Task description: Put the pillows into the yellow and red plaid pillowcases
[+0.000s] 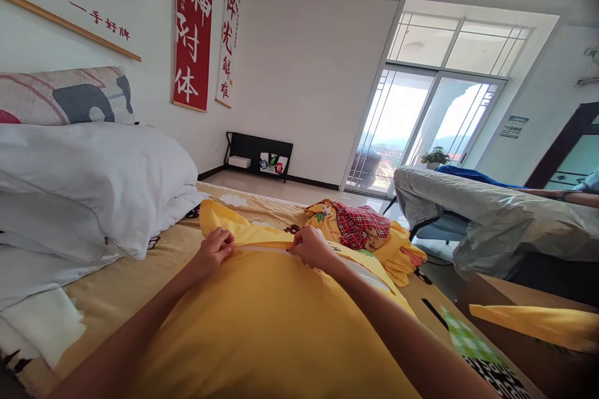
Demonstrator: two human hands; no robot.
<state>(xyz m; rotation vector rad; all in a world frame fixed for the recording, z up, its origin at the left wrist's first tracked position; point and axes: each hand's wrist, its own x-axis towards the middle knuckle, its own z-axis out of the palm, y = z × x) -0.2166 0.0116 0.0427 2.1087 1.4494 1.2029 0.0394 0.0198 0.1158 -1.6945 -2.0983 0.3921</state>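
Observation:
A plump yellow pillowcase with a pillow inside [276, 324] lies on the bed in front of me. My left hand [216, 248] is closed, pinching the far edge of the yellow cover at its left. My right hand [309, 247] is closed too, pinching the same edge by a dark zipper pull. A white strip of the inner pillow shows between my two hands along the opening.
White pillows [88, 187] are stacked at the left, a patterned one [65, 96] on top. A crumpled heap of yellow and red checked cloth [360, 227] lies beyond my right hand. A grey-covered bed [491, 218] stands at the right, where another person's arm [566, 196] shows.

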